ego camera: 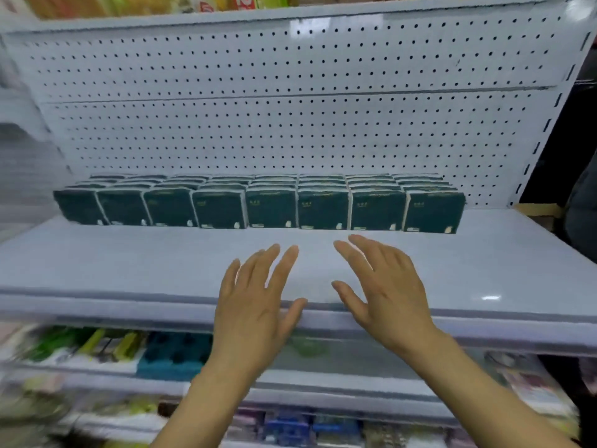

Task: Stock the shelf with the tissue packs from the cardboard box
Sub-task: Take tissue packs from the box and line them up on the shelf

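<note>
A white metal shelf (129, 270) with a pegboard back panel (290, 108) is filling the view. Dark green tissue packs (271, 210) are standing upright in tight rows at the shelf's rear, against the panel. Nearer the front edge, the left hand (255, 305) and right hand (384, 292) are hovering side by side, fingers spread, holding nothing. Blurred goods are lying on the lower shelves (174, 354).

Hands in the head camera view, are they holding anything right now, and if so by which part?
Nothing is held. The left hand and right hand are both open with fingers spread above the shelf, apart from the tissue packs at the back.
</note>
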A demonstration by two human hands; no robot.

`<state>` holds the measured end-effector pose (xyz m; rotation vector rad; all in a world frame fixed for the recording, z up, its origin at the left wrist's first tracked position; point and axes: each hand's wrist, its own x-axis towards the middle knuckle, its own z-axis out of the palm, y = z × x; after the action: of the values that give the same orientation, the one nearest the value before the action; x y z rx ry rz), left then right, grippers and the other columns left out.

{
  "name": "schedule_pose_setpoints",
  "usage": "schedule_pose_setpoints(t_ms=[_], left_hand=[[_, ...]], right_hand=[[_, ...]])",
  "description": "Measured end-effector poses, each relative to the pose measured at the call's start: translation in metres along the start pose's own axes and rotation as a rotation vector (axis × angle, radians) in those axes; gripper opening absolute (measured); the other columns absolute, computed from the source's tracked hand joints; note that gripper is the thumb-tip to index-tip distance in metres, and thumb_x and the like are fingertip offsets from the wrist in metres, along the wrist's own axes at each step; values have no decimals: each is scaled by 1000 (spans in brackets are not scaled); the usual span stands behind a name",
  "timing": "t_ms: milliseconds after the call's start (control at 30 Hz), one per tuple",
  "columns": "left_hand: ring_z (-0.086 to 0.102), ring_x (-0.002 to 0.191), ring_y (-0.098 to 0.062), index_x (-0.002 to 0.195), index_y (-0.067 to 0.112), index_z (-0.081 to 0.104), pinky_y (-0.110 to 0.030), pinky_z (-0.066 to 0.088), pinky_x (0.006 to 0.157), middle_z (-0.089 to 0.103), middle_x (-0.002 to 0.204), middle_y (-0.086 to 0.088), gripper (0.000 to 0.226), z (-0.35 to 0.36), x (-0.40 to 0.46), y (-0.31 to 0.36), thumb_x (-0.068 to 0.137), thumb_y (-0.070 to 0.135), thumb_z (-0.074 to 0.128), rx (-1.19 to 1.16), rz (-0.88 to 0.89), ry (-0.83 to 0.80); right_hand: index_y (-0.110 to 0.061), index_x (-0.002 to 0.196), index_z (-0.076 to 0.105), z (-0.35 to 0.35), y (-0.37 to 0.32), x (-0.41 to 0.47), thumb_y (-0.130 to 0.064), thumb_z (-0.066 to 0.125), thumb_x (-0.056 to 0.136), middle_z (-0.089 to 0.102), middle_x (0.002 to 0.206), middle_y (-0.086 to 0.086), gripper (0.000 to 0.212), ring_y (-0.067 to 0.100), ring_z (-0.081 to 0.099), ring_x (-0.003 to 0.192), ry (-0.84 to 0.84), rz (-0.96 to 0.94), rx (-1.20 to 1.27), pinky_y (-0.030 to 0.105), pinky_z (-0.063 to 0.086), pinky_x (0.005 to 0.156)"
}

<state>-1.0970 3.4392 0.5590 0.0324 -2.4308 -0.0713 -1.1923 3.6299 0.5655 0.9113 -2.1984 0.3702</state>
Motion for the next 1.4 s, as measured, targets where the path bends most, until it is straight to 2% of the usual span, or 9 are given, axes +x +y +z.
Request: schedule_pose_setpoints(t_ms=[100, 333, 433, 500, 667, 833, 1067, 1167, 1400], left_hand=[[48, 128, -25, 151, 24, 29, -52, 39, 108, 47, 146, -4, 68, -22, -42, -24, 91, 55, 39, 38, -89, -11], [48, 129, -25, 151, 21, 31, -52, 40, 106, 47, 146, -5, 69, -75, -145, -110, 91, 53, 48, 180, -273, -61], [50, 128, -26, 149, 20, 36, -54, 42, 104, 49, 145, -5, 71, -100, -194, -162, 89, 49, 60, 246, -320, -126], [52, 126, -27, 148, 19, 38, -51, 43, 103, 52, 142, -7, 74, -116, -227, -199, 86, 48, 66, 279, -350, -189], [47, 130, -26, 151, 26, 27, -43, 45, 101, 46, 146, -5, 73, -157, -308, -285, 89, 48, 58, 257, -448, -303], [44, 132, -25, 148, 24, 31, -42, 45, 100, 42, 148, -3, 70, -183, -372, -360, 89, 46, 61, 277, -480, -415], [47, 129, -27, 149, 22, 35, -45, 40, 103, 45, 146, -5, 71, -190, -431, -425, 88, 47, 62, 250, -566, -493], [41, 134, -26, 152, 25, 27, -44, 34, 108, 38, 151, -2, 71, -178, -447, -448, 92, 47, 57, 219, -623, -544], [37, 136, -26, 154, 26, 19, -43, 33, 110, 33, 153, -2, 72, -135, -490, -505, 94, 48, 53, 137, -741, -705]], right_hand=[[-17, 137, 50, 9, -48, -5, -35, 70, 85, 55, 136, 11, 59, 33, 57, 116, -59, -58, 95, 47, 47, 95], [-16, 135, 51, 34, -182, -13, -34, 62, 88, 55, 134, 11, 51, 31, 57, 112, -96, -239, 230, 43, 50, 86], [-16, 132, 53, 53, -250, -17, -36, 56, 88, 57, 129, 9, 49, 30, 58, 108, -106, -313, 250, 42, 48, 87], [-16, 132, 53, 68, -301, -23, -32, 65, 86, 57, 129, 10, 49, 31, 58, 110, -141, -322, 298, 44, 50, 86], [-17, 132, 49, 100, -430, -42, -28, 70, 84, 55, 130, 10, 54, 31, 56, 111, -258, -324, 410, 41, 55, 72], [-20, 129, 55, 131, -529, -56, -32, 72, 80, 58, 127, 7, 53, 29, 58, 111, -347, -339, 383, 42, 51, 79], [-19, 126, 58, 162, -608, -71, -30, 69, 82, 58, 124, 5, 46, 29, 57, 110, -474, -324, 375, 43, 48, 85], [-19, 125, 59, 187, -625, -76, -30, 71, 81, 59, 124, 6, 47, 30, 58, 109, -539, -334, 378, 45, 50, 82], [-18, 117, 66, 259, -652, -95, -29, 81, 72, 65, 109, 5, 49, 28, 64, 96, -704, -361, 363, 42, 54, 74]])
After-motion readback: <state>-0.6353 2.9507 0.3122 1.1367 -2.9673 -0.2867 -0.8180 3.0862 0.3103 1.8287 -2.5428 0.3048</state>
